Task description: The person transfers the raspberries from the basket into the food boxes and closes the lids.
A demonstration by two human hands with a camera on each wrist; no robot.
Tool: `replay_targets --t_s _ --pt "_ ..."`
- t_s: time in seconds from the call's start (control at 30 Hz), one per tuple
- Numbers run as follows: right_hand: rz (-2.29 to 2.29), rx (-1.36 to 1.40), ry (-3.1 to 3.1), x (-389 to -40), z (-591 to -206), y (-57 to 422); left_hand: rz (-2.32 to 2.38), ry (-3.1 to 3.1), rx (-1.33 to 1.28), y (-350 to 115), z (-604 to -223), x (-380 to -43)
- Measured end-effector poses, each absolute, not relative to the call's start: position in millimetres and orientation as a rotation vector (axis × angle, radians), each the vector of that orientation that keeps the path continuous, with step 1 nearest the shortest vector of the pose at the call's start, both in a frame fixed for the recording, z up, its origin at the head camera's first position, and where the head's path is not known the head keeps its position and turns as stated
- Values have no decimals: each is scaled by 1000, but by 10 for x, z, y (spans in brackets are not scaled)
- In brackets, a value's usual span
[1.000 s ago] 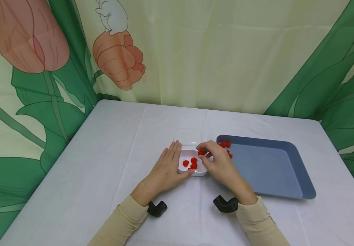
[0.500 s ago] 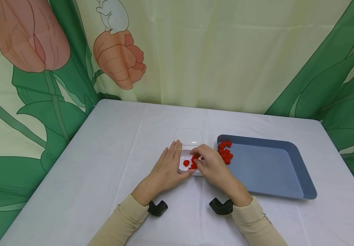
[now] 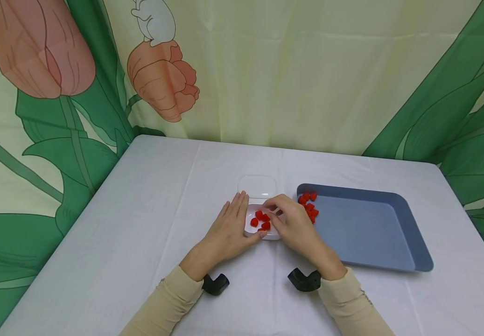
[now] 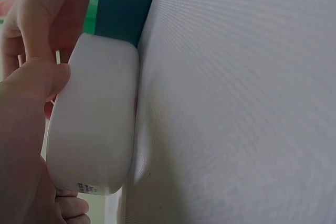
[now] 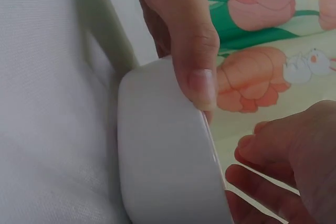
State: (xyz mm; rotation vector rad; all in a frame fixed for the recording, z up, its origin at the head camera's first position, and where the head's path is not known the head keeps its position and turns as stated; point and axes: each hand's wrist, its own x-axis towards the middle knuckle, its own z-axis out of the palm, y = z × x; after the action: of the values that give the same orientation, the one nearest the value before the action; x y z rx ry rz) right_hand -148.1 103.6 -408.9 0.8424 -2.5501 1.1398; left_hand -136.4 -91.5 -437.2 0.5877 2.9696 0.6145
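Note:
A small white container (image 3: 272, 236) with several small red pieces (image 3: 254, 222) in it stands on the table in the head view. My left hand (image 3: 227, 235) steadies it, long fingers along its left side and thumb hooked over the near rim. The left wrist view shows that thumb (image 4: 58, 80) right at the rim. Over the container's right side hovers my right hand (image 3: 298, 228), fingers bent and nothing seen between them. In the right wrist view its fingertips (image 5: 247, 148) are spread beside the container wall (image 5: 163, 150).
Behind the container lies its clear lid (image 3: 256, 186), folded back. A blue-grey tray (image 3: 372, 233) sits close on the right, with several more red pieces (image 3: 311, 210) at its left end. A printed curtain (image 3: 288, 84) hangs behind the white table (image 3: 162, 186).
My right hand has moved left with a red piece, let it go among the others in the container, and shifted back slightly to the right. My left hand has stayed in place.

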Motion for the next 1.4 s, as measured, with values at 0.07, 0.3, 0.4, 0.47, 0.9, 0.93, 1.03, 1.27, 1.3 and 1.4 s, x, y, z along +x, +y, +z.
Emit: replay_targets --t_s 0.07,0.3,0.4,0.47,0.9,0.93,1.03,1.27,1.3,1.4 --pt "1143 835 -2545 -1488 -4077 1055 616 2969 589 -911 -4373 -1366" --pt "1141 809 -2517 -1508 -4030 1121 617 2979 596 -910 -4387 -1366" --pt "1134 789 -2508 -1527 -4006 1165 619 2981 602 -910 -4390 -1367" --pt "1129 777 -2494 -1545 -4002 1200 616 2985 607 -912 -4392 -1368" --pt "1145 640 -2495 -1574 -3955 1388 623 2987 608 -908 -4385 -1353" --pt "1142 624 -2499 -1575 -3955 1403 620 2984 605 -908 -4385 -1352" --pt "1145 569 -2503 -1578 -3954 1453 616 2976 601 -906 -4382 -1349" --pt "1159 496 -2481 -1597 -3932 1563 595 2982 606 -904 -4373 -1356" --pt "1164 485 -2483 -1603 -3930 1579 592 2987 606 -905 -4375 -1356" --pt "1174 445 -2510 -1611 -3929 1626 577 3007 612 -906 -4378 -1353"
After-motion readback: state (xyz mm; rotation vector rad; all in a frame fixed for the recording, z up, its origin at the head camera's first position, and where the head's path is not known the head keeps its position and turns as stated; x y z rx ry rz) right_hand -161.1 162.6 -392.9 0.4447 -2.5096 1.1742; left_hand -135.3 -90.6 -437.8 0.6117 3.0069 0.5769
